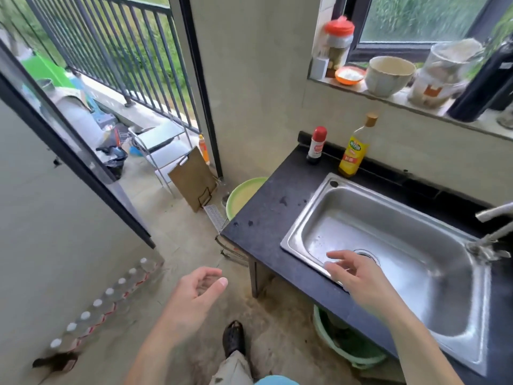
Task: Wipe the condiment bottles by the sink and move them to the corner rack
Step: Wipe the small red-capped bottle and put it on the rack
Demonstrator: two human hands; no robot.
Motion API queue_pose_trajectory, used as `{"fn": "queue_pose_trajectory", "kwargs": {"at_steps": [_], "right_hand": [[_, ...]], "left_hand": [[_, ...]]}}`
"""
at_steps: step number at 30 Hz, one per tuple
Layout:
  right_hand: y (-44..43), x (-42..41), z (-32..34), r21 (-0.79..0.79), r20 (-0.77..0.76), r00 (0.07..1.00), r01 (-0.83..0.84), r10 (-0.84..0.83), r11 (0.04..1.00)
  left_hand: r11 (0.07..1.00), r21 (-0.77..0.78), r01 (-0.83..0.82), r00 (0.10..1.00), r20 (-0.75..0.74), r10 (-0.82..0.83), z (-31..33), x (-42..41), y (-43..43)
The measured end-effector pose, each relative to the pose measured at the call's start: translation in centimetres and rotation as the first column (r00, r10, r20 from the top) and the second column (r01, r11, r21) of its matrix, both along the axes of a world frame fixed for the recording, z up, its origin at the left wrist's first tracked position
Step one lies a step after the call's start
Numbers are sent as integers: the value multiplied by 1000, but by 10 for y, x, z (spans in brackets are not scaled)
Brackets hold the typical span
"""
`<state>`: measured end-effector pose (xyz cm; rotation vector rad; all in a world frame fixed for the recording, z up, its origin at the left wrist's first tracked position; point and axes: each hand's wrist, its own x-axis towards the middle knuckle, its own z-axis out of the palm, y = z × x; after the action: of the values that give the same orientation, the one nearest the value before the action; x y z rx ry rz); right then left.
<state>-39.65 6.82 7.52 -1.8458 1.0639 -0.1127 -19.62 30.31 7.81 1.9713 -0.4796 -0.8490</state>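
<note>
The two condiment bottles stand upright on the black countertop [266, 207], just past the far left corner of the steel sink [308, 218]. One is a small dark sauce bottle [316, 147] with a red cap. At its 3 o'clock, near but apart, is a taller yellow-labelled oil bottle [354, 152] with a tan cap. Their long axes are vertical, and both sit close to the raised black edge along the wall.

The right hand [352, 273] hovers over the sink's near rim with its fingers spread and slack, grasping nothing. From it the bottles lie at about 12 o'clock, straight across the basin. The left hand [200, 290] hangs off the counter, above the floor, with loosely curled fingers, and it too is empty. From there the bottles sit at about 1 o'clock and farther off, so the right hand is the nearer one.

Neither hand holds a cloth and none is in view, so wiping looks not yet begun. With both bottles upright, a forward reach and a side grasp round the body seems apt — the oil bottle, tall and narrow, would tip more easily.

A metal-framed rack [166, 134] stands through the doorway at the bottles' 9 o'clock. Whether that is the corner rack cannot be told.
</note>
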Motion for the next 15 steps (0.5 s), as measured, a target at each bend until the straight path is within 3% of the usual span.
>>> {"fn": "queue_pose_trajectory", "kwargs": {"at_steps": [6,15], "right_hand": [[-19,79,12,16,15,995,100,-101,995],[-73,117,-6,76,-69,954,295,-290,952]], "left_hand": [[961,17,278,960,30,-278,12,98,-82],[909,70,410,911,16,-412,3,180,-180]]}}
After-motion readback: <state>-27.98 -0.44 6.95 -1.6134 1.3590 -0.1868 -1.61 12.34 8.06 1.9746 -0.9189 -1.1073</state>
